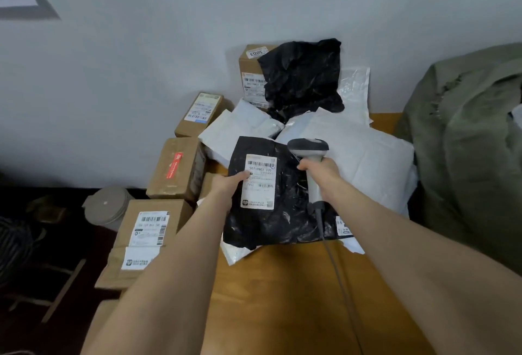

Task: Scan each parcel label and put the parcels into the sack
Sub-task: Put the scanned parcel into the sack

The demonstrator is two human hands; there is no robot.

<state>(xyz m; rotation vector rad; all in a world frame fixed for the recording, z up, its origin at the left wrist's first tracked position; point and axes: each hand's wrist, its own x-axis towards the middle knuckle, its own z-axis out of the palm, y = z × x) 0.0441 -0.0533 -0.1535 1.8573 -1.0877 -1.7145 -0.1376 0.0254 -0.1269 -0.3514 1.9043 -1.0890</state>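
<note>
My left hand (227, 185) grips the left edge of a black plastic parcel (268, 222), thumb on its white barcode label (259, 181), and holds it tilted up over the wooden table (282, 298). My right hand (322, 175) is closed round the handle of a grey barcode scanner (308, 148). The scanner's head sits just right of the label's top, and its cable trails down across the table. The green sack (469, 151) stands at the right edge of the table.
Several brown cardboard boxes (176, 168) with labels line the table's left side. White mailer bags (361, 157) and another black bag (303, 78) are piled at the back against the wall. A round grey lidded container (106, 207) sits on the floor at left.
</note>
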